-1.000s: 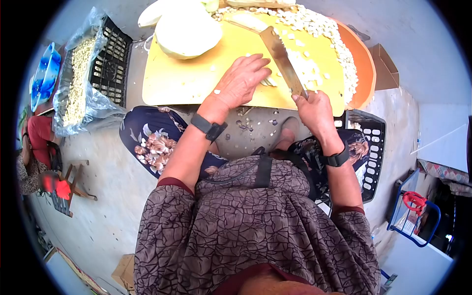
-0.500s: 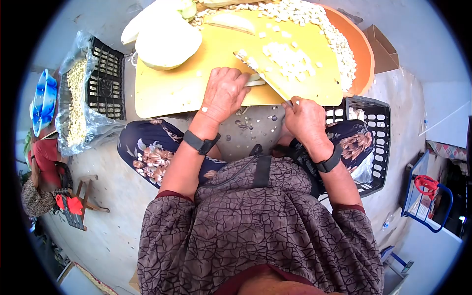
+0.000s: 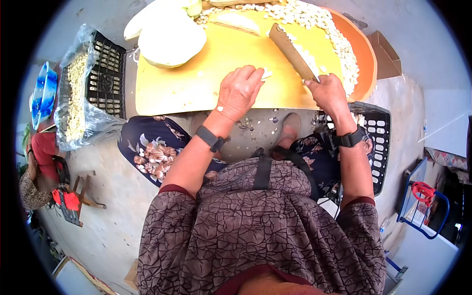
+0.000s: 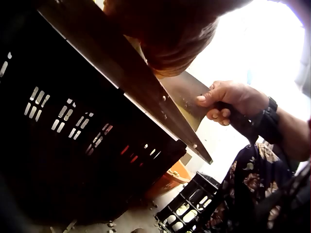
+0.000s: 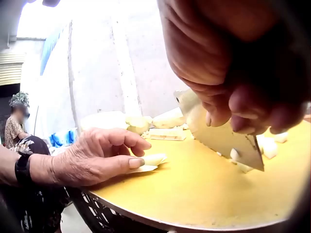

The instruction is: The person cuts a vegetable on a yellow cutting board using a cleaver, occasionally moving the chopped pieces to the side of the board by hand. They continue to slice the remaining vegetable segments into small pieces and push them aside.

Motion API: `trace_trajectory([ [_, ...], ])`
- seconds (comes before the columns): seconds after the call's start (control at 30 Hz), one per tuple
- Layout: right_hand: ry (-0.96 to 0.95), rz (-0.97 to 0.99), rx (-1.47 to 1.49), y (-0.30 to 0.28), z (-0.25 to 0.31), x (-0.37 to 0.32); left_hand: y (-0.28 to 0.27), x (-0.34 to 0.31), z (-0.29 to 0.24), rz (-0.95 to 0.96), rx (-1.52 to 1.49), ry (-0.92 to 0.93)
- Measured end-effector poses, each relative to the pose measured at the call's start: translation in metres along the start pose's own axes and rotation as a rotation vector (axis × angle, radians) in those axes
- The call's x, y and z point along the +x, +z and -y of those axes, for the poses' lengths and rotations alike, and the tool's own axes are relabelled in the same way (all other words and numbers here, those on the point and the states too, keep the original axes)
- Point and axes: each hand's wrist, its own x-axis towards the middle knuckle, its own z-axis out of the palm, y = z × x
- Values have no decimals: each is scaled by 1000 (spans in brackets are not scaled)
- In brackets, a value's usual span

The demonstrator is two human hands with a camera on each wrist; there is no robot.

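My left hand (image 3: 241,93) rests low over the yellow cutting board (image 3: 196,96), its thumb and fingers holding short pale vegetable strips (image 5: 154,161). The ends of the strips stick out past the fingertips. My right hand (image 3: 328,93) grips the handle of a broad-bladed kitchen knife (image 3: 293,53). Its blade slants away over the board, apart from the strips, and bits cling to it. In the right wrist view, pale diced pieces (image 5: 269,147) lie beside the blade. A longer pale wedge (image 3: 236,22) lies farther back on the board.
Large pale peeled vegetables (image 3: 172,42) stand at the board's back left. Many diced pieces (image 3: 344,59) heap along the far right, against an orange basin (image 3: 368,64). Black crates (image 3: 105,73) flank the board, and a plastic bag of diced pieces (image 3: 76,98) lies left. Another person sits far left.
The knife first came left to the strips, then swung back right over the diced pieces. My left hand has shifted slightly right, still holding the strips, with less of them showing.
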Motion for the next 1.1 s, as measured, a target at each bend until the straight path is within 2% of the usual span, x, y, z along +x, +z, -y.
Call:
trace_trajectory([
  [0.07, -24, -44, -18, -3, 5, -5, -1, 2, -3, -57, -11, -15],
  [0.17, 21, 10, 173, 5, 0, -13, -6, -4, -5, -102, -11, -23],
  [0.3, 40, 94, 238, 12, 3, -29, -4, -10, -1, -69, 6, 0],
  [0.67, -8, 133, 126, 13, 24, -51, 2, -9, 4, -35, 6, 67],
  [0.87, -79, 71, 67, 16, 27, -59, 4, -10, 5, -43, 18, 78],
  [1.1, -120, 137, -64, 18, 39, -47, 6, -11, 5, -24, 5, 77],
])
